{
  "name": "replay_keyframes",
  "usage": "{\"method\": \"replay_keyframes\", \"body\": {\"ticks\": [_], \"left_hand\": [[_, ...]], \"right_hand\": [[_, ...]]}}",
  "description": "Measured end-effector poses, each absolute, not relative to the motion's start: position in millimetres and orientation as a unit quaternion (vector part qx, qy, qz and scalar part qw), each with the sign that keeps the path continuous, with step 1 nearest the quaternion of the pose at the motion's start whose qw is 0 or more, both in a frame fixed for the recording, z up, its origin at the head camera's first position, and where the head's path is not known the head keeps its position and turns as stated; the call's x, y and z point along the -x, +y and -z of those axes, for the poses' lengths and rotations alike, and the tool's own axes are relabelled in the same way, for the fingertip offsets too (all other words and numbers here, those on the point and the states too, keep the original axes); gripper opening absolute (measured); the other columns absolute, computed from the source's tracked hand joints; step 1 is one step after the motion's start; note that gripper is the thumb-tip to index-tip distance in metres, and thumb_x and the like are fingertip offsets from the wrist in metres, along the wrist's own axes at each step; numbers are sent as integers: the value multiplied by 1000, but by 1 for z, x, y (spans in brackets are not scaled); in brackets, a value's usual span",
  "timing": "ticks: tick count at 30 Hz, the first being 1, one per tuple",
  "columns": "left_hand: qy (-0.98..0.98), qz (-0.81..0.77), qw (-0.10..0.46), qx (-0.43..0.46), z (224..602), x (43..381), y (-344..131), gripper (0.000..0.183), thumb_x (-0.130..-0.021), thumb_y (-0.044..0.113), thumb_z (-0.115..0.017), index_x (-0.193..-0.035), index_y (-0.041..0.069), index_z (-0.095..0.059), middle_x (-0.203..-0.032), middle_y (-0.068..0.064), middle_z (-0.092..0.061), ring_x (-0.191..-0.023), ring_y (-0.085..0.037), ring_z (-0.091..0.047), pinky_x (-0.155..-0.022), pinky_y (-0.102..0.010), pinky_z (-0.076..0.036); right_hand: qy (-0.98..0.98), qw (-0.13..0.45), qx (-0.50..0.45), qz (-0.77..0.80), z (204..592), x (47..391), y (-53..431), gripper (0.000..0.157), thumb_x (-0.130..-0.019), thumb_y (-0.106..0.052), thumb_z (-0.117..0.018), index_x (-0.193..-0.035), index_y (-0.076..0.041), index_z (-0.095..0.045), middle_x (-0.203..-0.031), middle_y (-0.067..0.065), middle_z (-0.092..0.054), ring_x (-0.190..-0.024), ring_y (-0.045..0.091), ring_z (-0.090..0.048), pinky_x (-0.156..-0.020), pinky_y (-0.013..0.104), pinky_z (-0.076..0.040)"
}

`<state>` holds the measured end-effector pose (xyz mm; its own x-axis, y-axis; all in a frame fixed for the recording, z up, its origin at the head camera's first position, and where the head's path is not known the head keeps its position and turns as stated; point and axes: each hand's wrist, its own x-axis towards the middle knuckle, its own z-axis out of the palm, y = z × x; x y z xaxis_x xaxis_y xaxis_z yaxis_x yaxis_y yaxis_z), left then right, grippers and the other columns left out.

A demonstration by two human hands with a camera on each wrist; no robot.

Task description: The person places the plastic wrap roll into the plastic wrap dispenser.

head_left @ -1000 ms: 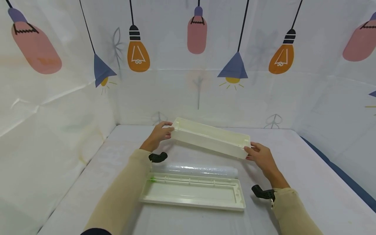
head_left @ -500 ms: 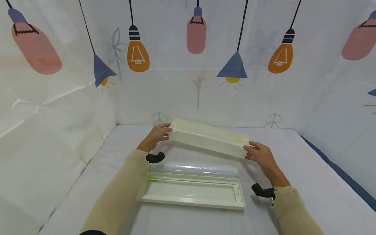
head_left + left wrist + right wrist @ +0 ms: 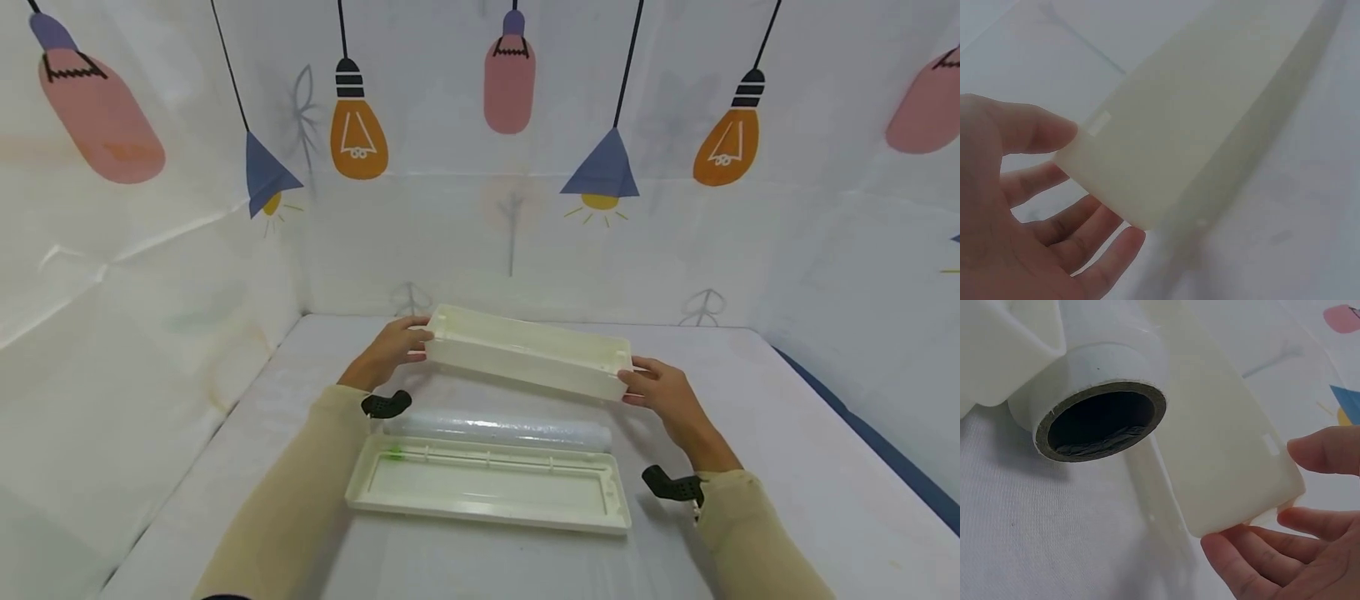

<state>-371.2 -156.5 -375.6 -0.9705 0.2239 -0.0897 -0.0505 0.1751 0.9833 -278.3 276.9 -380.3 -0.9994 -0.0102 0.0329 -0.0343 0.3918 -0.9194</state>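
A long, cream plastic box (image 3: 525,354), its hollow side up, is held by its two ends over the back of the table. My left hand (image 3: 386,354) grips the left end, thumb at the upper edge and fingers around the end wall, as the left wrist view shows. At the right end my right hand (image 3: 663,396) grips it the same way; this end sits lower in the head view. Nearer me lies a shallow cream lid (image 3: 487,492) with a rail and a small green piece (image 3: 393,454). Between lid and box rests a roll of plastic wrap (image 3: 502,430).
The roll's cardboard core (image 3: 1100,422) shows its open end in the right wrist view, close to the box. A white cloth covers the table (image 3: 772,400). Behind it hangs a white sheet (image 3: 450,233) printed with lamps and bulbs.
Both hands and the box have shifted slightly to the left, the left hand most. The box's left end sits a little lower. The lid and roll stay in place.
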Motion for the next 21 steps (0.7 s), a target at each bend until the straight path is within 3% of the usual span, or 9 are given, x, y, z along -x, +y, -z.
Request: {"method": "replay_keyframes", "body": {"ticks": [11,21], "left_hand": [[762,-638,99,-43,381,358,-163,49,-101,13,-57,-147,0,-43,-140,-23,-51,-120,-38,-54,-102,-46,-48],[766,-634,97,-45,383,348,-173,53,-102,14,-56,-149,-2,-37,-148,-23,-42,-126,-40,-48,-104,-50,-45]], "right_hand": [[-834,-7,-32,-551,380,276,275,68,-101,-23,-63,-150,12,-31,-140,37,-47,-115,42,-61,-89,40,-56],[-834,-15,-40,-551,381,276,269,68,-100,-23,-64,-150,10,-33,-139,35,-49,-117,42,-60,-89,37,-57]]}}
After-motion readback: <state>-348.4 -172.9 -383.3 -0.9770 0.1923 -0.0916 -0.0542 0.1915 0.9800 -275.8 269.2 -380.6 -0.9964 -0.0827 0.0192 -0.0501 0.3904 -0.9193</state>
